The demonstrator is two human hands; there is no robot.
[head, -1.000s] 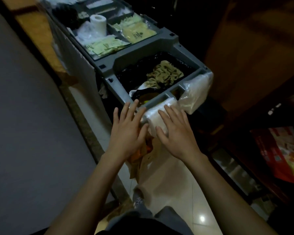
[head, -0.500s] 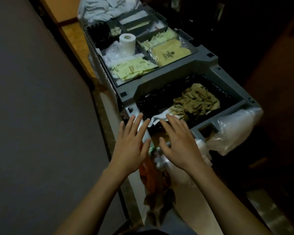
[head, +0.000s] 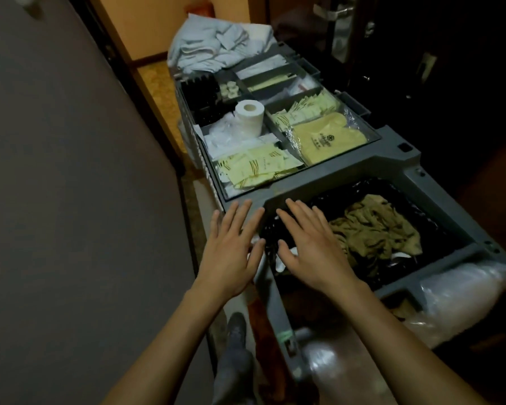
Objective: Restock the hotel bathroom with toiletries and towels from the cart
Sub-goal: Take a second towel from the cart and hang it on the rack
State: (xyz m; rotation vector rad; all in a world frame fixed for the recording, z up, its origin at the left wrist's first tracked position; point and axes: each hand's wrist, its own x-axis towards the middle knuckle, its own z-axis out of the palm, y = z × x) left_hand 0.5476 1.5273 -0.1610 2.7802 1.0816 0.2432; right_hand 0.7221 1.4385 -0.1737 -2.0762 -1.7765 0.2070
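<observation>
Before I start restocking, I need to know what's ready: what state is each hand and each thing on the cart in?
left hand, open, fingers spread, holding nothing.
right hand, open, over the bin, holding nothing.
toilet roll, standing upright.
towels, crumpled in a heap.
sachets, lying in a loose pile.
olive cloth, crumpled inside the black-lined bin.
clear bag, bulging.

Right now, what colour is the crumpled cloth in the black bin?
Dull olive-brown. The crumpled cloth shows best in the head view, lying in the black-lined bin.
</observation>
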